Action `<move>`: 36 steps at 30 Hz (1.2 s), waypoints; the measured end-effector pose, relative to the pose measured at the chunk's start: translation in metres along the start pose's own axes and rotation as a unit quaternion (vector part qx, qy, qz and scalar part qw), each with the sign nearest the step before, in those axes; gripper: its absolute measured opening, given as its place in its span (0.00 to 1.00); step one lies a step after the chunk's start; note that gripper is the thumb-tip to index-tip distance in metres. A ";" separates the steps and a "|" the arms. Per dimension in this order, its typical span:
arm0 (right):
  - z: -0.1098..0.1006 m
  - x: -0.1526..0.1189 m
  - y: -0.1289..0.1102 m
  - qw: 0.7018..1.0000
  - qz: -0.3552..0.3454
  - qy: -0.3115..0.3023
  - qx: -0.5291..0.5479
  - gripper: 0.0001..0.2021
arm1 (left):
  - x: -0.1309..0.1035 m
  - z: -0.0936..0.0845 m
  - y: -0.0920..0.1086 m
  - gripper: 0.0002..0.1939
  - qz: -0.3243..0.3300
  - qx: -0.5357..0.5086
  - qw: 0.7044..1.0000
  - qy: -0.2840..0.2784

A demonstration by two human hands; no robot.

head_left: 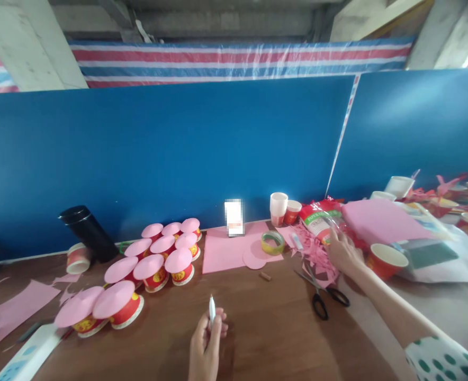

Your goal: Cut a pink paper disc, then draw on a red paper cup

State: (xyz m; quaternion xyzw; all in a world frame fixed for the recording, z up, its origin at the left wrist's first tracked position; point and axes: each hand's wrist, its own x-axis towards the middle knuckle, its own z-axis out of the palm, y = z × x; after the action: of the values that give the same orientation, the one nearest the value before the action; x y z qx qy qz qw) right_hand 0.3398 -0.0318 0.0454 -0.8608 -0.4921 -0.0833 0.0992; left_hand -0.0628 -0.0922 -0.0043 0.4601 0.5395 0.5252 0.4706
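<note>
Both hands: the left hand (205,343) is low at the centre, the right hand (344,253) reached out to the right.
Left fingers: curled and grasping a white pen-shaped tube (212,308), its tip pointing up, above the brown surface (258,333); thumb on the right side.
Right arm: slants in from the lower right, dotted sleeve (442,357) at its base, fingers stretched to the edge of a red packet (317,218); I cannot tell whether they grip it or only touch.
Red packet: green-labelled, lying behind pink paper shreds (317,248); contents hard to make out.
Pink-topped cups (154,276): eleven, red, rims down, each bearing a pink disc, grouped left of centre.
Stacked cups (278,205): near the blue panel (202,148), a shorter red cup (292,212) just beside them.
Open cup (388,260): right of the right hand, white interior showing.
Tumbler (89,233): black, capped, appearing tilted near a tipped cup (78,259).
</note>
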 end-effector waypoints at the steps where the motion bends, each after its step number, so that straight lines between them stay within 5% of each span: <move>1: 0.002 0.000 0.001 1.000 0.001 0.005 -0.001 0.29 | 0.001 0.000 0.000 0.25 -0.003 0.001 1.000 -0.001; 14: 0.028 0.001 0.020 0.994 -0.044 0.041 -0.087 0.26 | 0.002 -0.003 -0.008 0.23 -0.004 0.016 1.000 -0.019; 36: 0.025 0.000 0.020 0.997 -0.035 0.014 -0.073 0.28 | 0.002 -0.002 -0.011 0.22 0.008 0.034 0.999 -0.024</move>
State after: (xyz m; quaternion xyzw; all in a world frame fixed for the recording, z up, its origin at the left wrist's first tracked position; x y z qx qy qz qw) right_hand 0.3578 -0.0352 0.0192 -0.8469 -0.5128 -0.1348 0.0399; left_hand -0.0652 -0.0911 -0.0153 0.4926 0.5420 0.4992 0.4629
